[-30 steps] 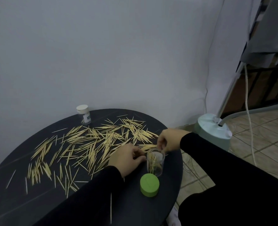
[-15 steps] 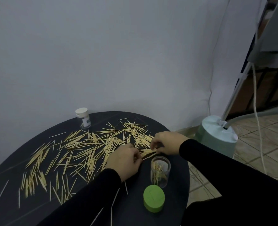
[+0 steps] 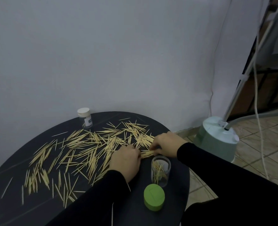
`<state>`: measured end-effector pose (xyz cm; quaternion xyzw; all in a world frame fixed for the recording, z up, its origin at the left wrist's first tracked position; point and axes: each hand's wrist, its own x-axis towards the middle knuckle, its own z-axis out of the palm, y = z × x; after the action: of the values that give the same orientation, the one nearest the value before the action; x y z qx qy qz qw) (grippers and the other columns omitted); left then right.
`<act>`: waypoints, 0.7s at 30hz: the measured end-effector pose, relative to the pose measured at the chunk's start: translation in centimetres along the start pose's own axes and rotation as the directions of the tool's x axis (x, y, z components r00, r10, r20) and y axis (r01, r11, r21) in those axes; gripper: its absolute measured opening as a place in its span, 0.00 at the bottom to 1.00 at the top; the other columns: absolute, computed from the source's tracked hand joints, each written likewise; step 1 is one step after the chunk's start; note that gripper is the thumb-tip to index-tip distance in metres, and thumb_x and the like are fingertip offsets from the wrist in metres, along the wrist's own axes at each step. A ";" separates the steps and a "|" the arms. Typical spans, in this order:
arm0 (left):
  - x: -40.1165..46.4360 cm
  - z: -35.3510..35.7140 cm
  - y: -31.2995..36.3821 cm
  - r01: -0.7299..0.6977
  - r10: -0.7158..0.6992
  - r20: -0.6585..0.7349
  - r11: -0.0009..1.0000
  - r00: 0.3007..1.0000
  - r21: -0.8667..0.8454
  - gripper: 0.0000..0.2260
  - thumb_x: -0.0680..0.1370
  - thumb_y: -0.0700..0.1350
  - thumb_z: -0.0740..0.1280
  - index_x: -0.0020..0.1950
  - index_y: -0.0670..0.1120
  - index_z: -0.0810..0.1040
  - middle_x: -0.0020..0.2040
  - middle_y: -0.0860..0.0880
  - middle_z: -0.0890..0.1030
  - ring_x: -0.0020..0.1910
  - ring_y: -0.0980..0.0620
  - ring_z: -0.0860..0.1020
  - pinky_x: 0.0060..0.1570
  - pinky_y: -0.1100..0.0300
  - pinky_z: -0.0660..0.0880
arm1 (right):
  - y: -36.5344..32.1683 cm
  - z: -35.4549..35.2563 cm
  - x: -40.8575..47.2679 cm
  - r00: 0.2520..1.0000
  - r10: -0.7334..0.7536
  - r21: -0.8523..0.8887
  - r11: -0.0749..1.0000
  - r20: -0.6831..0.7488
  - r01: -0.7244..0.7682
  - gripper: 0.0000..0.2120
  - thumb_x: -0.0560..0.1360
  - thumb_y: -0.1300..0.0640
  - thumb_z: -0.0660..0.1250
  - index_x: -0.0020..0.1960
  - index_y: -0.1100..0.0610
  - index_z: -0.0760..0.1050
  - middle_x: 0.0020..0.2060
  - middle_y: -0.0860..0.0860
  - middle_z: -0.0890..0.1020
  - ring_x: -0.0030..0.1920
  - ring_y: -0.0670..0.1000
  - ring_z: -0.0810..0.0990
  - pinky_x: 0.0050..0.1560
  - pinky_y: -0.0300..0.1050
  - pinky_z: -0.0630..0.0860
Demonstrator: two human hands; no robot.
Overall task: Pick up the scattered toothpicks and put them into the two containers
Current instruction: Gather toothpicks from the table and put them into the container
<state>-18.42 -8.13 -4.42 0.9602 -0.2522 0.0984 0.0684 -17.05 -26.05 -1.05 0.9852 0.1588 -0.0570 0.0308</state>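
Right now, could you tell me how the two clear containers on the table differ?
The near container stands open with toothpicks inside, its green lid lying beside it; the far container is capped with a white lid. The near one looks taller. Only the far one shows a label. Both are clear and upright.

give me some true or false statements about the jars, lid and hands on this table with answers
1. The clear jar near the hands is open and has toothpicks in it. True.
2. The green lid sits on that jar. False: it lies on the table, nearer the person than the jar.
3. The small jar by the wall has its white cap on. True.
4. The left hand and right hand hold a bundle of toothpicks between them. True.
5. The table is white. False: it is dark.
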 end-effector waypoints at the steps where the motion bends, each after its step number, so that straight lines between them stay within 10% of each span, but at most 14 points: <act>1: 0.0 0.0 0.0 -0.005 0.005 0.000 1.000 1.000 0.007 0.13 0.81 0.51 0.57 0.58 0.50 0.77 0.54 0.51 0.76 0.54 0.50 0.74 0.52 0.54 0.75 | -0.1 0.0 0.0 1.000 0.002 -0.004 1.000 -0.006 -0.002 0.14 0.78 0.49 0.64 0.63 0.47 0.77 0.58 0.45 0.80 0.58 0.48 0.77 0.62 0.47 0.67; 21: 0.1 -0.2 -0.7 0.075 -0.088 -0.088 0.988 0.992 -0.134 0.10 0.80 0.50 0.60 0.56 0.52 0.78 0.54 0.54 0.76 0.52 0.54 0.75 0.51 0.60 0.74 | -0.3 0.0 -1.0 0.990 0.093 0.094 0.992 -0.108 -0.083 0.09 0.77 0.47 0.64 0.54 0.49 0.79 0.50 0.45 0.81 0.51 0.46 0.77 0.60 0.46 0.67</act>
<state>-17.99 -7.57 -4.29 0.9576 -0.2151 0.1237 0.1465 -18.14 -26.11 -0.98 0.9932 0.1141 -0.0074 -0.0197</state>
